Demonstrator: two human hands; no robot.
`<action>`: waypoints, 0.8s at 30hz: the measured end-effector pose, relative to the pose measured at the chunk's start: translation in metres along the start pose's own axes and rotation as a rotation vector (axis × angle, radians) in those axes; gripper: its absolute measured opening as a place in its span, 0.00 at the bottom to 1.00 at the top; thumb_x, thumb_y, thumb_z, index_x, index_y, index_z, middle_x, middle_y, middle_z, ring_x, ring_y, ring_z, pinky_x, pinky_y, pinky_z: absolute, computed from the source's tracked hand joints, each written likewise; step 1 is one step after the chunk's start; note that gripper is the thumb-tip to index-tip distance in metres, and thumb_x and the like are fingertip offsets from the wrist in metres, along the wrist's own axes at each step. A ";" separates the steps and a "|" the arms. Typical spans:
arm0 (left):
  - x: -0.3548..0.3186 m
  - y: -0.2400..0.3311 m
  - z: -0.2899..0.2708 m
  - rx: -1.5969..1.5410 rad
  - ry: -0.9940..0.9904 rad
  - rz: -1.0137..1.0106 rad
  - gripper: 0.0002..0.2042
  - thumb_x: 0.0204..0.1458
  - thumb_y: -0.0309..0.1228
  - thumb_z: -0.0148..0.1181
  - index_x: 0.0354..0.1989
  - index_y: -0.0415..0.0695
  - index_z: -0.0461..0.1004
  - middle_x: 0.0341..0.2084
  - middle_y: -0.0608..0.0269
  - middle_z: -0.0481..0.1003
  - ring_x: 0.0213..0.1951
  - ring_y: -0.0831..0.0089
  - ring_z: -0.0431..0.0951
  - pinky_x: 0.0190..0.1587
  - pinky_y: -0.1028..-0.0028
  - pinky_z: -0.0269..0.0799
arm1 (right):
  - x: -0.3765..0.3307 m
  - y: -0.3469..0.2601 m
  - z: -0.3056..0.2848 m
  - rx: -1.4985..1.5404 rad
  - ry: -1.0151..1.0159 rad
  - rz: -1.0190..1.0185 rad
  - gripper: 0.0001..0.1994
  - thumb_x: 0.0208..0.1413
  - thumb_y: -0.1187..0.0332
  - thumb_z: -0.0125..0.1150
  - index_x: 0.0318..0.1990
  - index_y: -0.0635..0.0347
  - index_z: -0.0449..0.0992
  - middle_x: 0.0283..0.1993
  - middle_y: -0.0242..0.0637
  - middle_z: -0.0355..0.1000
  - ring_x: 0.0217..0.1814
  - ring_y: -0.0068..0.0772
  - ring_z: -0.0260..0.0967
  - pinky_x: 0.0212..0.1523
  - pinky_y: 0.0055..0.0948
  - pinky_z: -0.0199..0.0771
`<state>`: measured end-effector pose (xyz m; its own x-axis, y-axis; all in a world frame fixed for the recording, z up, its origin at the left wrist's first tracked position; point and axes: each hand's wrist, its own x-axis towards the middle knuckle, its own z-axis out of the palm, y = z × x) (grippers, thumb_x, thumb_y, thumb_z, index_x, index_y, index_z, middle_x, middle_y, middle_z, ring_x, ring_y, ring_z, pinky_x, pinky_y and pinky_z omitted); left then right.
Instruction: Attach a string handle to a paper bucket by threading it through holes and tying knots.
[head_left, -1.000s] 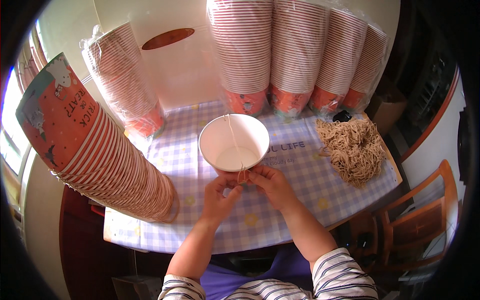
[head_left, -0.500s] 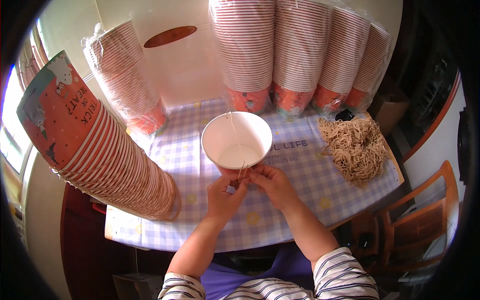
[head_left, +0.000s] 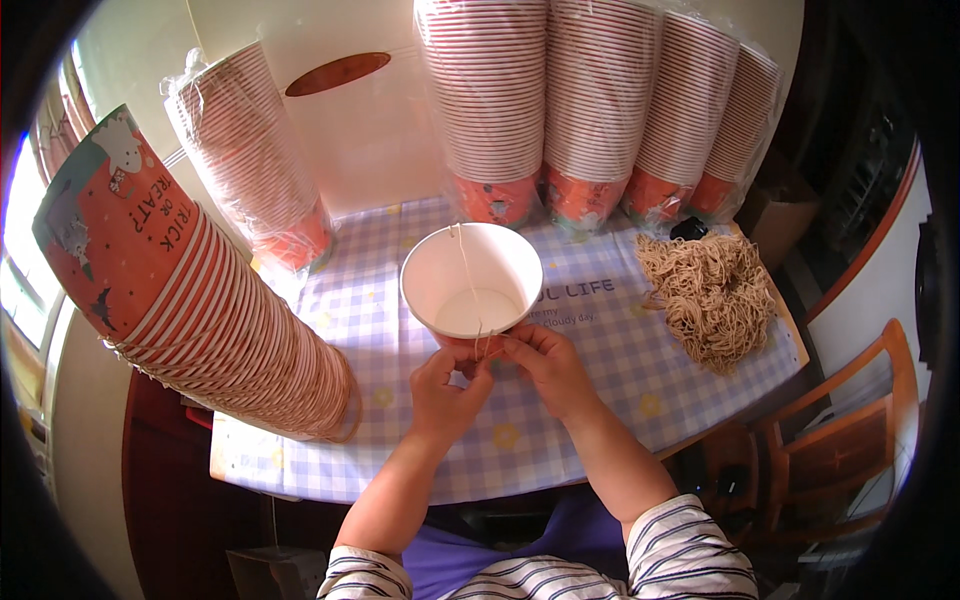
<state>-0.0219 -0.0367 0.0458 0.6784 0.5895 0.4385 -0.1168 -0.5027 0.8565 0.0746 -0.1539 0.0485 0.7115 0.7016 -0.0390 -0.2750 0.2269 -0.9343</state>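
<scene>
A paper bucket [head_left: 425,262], white inside and orange outside, stands upright in the middle of the table. Tan string [head_left: 468,262] runs across its inside from the far rim to the near rim. My left hand [head_left: 448,385] is closed at the near side of the bucket, pinching the string just below the rim. From the right, my right hand [head_left: 548,362] meets it, its thumb and finger also pinched on the string. The bucket's lower near side is hidden behind my hands.
A tall leaning stack of orange buckets [head_left: 240,325] stands at the left. Plastic-wrapped bucket stacks [head_left: 490,110] line the back, with another wrapped stack [head_left: 245,150] at the back left. A heap of tan string [head_left: 712,305] lies on the right of the checked tablecloth [head_left: 380,450]. A wooden chair [head_left: 840,440] is at the right.
Both hands stay at the near rim with the string. The bucket and my left hand have shifted very slightly left, and the fingers have moved a little.
</scene>
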 end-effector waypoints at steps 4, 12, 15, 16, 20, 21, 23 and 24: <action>0.000 -0.002 0.001 -0.040 0.001 -0.014 0.05 0.42 0.22 0.63 0.28 0.38 0.76 0.20 0.67 0.75 0.25 0.83 0.72 0.27 0.81 0.68 | 0.000 0.001 -0.002 0.011 -0.045 0.018 0.09 0.57 0.68 0.58 0.39 0.65 0.75 0.38 0.33 0.75 0.40 0.18 0.69 0.44 0.20 0.67; 0.000 -0.008 0.001 -0.106 -0.046 0.006 0.05 0.43 0.20 0.62 0.30 0.38 0.75 0.22 0.68 0.75 0.27 0.83 0.72 0.30 0.81 0.68 | 0.000 0.005 -0.001 -0.081 -0.075 0.020 0.09 0.56 0.67 0.60 0.38 0.65 0.76 0.37 0.32 0.75 0.40 0.18 0.69 0.44 0.21 0.68; 0.001 -0.006 -0.001 -0.139 -0.076 0.022 0.07 0.43 0.19 0.61 0.33 0.38 0.76 0.25 0.67 0.75 0.28 0.83 0.72 0.33 0.81 0.69 | 0.002 0.011 -0.002 -0.058 -0.075 -0.010 0.09 0.56 0.67 0.60 0.38 0.65 0.77 0.37 0.32 0.75 0.40 0.19 0.69 0.44 0.21 0.68; 0.002 -0.006 0.000 -0.150 -0.087 0.038 0.08 0.43 0.20 0.62 0.34 0.38 0.76 0.26 0.63 0.76 0.29 0.80 0.74 0.33 0.79 0.70 | 0.003 0.014 -0.003 -0.041 -0.074 -0.035 0.09 0.56 0.67 0.59 0.38 0.65 0.77 0.37 0.32 0.75 0.40 0.19 0.69 0.44 0.21 0.68; 0.002 -0.007 0.001 -0.112 -0.096 0.128 0.10 0.43 0.20 0.62 0.36 0.37 0.76 0.29 0.59 0.77 0.29 0.76 0.75 0.33 0.77 0.72 | 0.004 0.017 -0.005 -0.031 -0.080 -0.056 0.09 0.56 0.67 0.59 0.38 0.66 0.77 0.36 0.33 0.76 0.39 0.19 0.70 0.44 0.21 0.68; 0.002 -0.008 0.001 -0.111 -0.095 0.127 0.10 0.43 0.20 0.62 0.36 0.37 0.76 0.29 0.59 0.77 0.29 0.76 0.75 0.33 0.77 0.72 | 0.004 0.017 -0.004 -0.034 -0.075 -0.052 0.09 0.56 0.67 0.59 0.37 0.66 0.77 0.35 0.33 0.76 0.39 0.19 0.70 0.43 0.20 0.68; 0.001 -0.011 0.001 -0.114 -0.067 0.158 0.10 0.43 0.17 0.61 0.36 0.38 0.76 0.30 0.60 0.76 0.30 0.78 0.75 0.33 0.79 0.71 | 0.004 0.018 -0.005 -0.037 -0.070 -0.050 0.09 0.56 0.67 0.59 0.37 0.66 0.77 0.35 0.33 0.76 0.39 0.18 0.70 0.43 0.20 0.68; 0.001 -0.012 0.001 -0.114 -0.066 0.159 0.10 0.43 0.17 0.61 0.36 0.38 0.76 0.30 0.60 0.76 0.30 0.78 0.75 0.33 0.79 0.71 | 0.005 0.019 -0.005 -0.062 -0.070 -0.053 0.09 0.56 0.67 0.59 0.37 0.66 0.77 0.35 0.33 0.76 0.38 0.18 0.70 0.42 0.20 0.69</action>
<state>-0.0190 -0.0308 0.0359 0.6909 0.4638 0.5546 -0.3047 -0.5089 0.8051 0.0764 -0.1498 0.0287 0.6762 0.7360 0.0335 -0.1966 0.2241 -0.9545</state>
